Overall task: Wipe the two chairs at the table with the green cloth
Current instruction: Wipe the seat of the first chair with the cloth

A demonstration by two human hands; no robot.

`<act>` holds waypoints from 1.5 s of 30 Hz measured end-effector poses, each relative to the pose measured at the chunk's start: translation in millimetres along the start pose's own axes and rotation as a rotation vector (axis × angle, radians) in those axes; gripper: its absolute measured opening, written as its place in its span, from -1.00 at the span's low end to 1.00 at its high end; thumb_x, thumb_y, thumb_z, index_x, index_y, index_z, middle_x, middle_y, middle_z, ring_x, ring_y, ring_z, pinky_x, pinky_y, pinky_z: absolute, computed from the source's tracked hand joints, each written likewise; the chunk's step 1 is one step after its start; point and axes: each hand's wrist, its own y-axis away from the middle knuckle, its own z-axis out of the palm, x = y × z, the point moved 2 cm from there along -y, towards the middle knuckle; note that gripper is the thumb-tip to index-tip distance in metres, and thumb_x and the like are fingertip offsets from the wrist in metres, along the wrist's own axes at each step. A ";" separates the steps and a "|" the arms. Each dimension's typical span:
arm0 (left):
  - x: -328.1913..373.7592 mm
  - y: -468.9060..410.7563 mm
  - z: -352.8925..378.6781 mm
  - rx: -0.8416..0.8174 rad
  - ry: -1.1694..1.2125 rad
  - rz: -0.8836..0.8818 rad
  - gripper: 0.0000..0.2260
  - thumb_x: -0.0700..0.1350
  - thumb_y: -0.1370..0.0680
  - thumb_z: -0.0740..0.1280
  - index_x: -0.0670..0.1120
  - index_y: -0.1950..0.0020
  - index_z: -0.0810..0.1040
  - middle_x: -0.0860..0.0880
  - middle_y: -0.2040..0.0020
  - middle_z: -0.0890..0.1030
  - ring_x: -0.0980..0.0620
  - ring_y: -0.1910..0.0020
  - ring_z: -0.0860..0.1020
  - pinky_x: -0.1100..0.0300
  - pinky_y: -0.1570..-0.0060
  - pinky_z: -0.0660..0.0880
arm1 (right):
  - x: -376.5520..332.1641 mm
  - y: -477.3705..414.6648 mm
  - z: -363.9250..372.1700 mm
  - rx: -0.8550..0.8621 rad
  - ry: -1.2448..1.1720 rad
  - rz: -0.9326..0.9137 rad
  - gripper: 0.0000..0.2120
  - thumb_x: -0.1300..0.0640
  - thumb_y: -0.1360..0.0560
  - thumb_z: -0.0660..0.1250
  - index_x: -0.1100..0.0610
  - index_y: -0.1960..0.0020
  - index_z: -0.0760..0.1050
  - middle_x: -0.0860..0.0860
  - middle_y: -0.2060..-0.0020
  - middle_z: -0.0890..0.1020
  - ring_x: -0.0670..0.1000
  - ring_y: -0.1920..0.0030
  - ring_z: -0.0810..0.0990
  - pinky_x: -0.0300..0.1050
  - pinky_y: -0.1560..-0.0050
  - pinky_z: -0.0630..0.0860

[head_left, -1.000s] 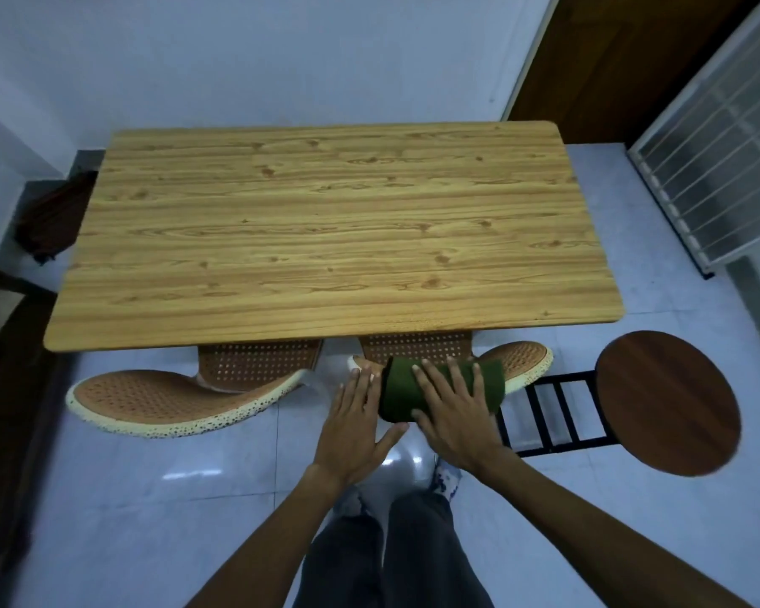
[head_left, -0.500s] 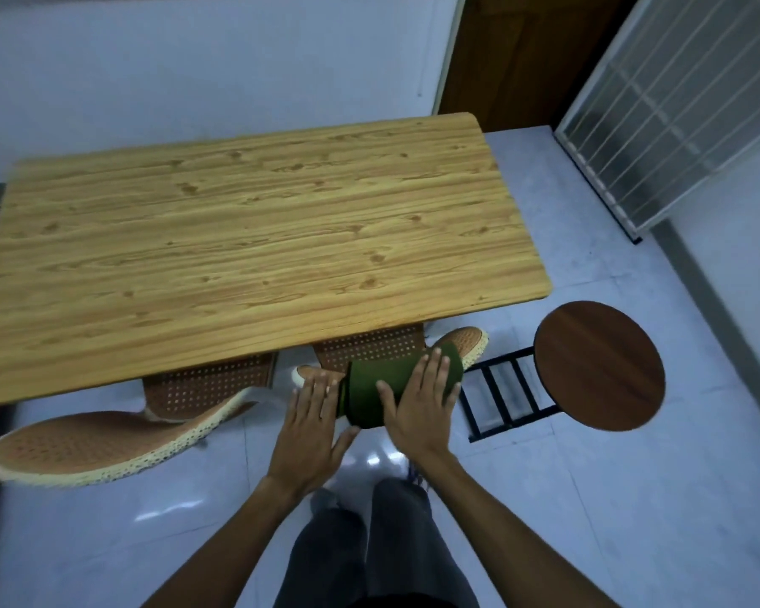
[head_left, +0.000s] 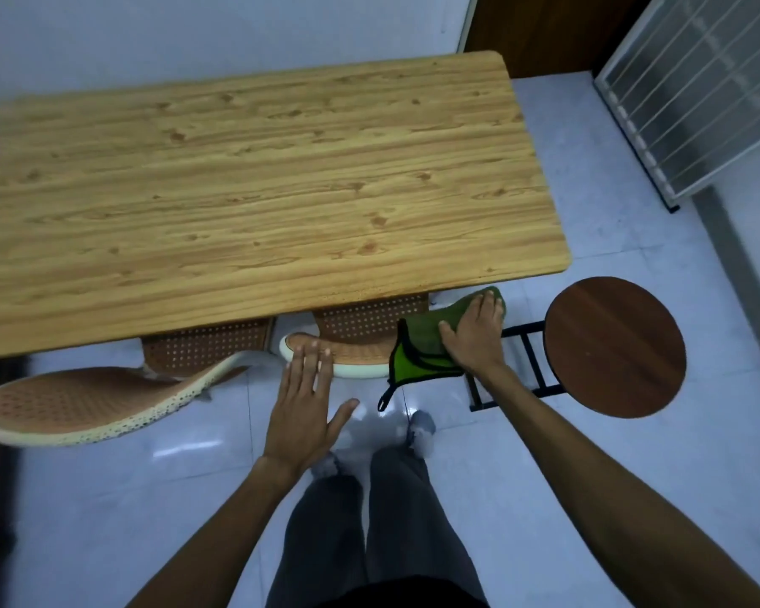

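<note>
Two brown perforated chairs with cream rims are tucked under the wooden table (head_left: 255, 186). The right chair (head_left: 360, 351) shows its curved top rail at the table's near edge. The left chair (head_left: 80, 401) reaches toward the lower left. The green cloth (head_left: 422, 348) is draped over the right end of the right chair's rail, a black loop hanging from its corner. My right hand (head_left: 472, 335) presses flat on the cloth. My left hand (head_left: 303, 405) lies flat with fingers apart, fingertips on the same rail's left end.
A round dark wooden stool (head_left: 615, 344) with a black metal frame stands right of the right chair. A white wire rack (head_left: 694, 94) leans at the far right beside a brown door. My legs and feet stand on the glossy tiled floor (head_left: 106, 498).
My right hand slid the cloth to the right along the chair rail, and the cloth has spread out from a bunch. The left hand stayed on the rail's left end. The view swung rightward.
</note>
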 end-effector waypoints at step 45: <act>15.9 -65.9 -4.9 -0.139 0.004 -0.154 -0.22 0.33 -0.56 -0.25 -0.18 -0.60 0.04 -0.23 -0.60 0.04 -0.25 -0.57 -0.10 -0.20 -0.51 -0.09 | -34.5 44.2 10.2 0.132 -0.115 0.150 -0.23 -0.14 -0.58 0.14 0.34 -0.55 -0.01 0.23 -0.57 -0.04 0.27 -0.55 -0.14 0.23 -0.51 0.00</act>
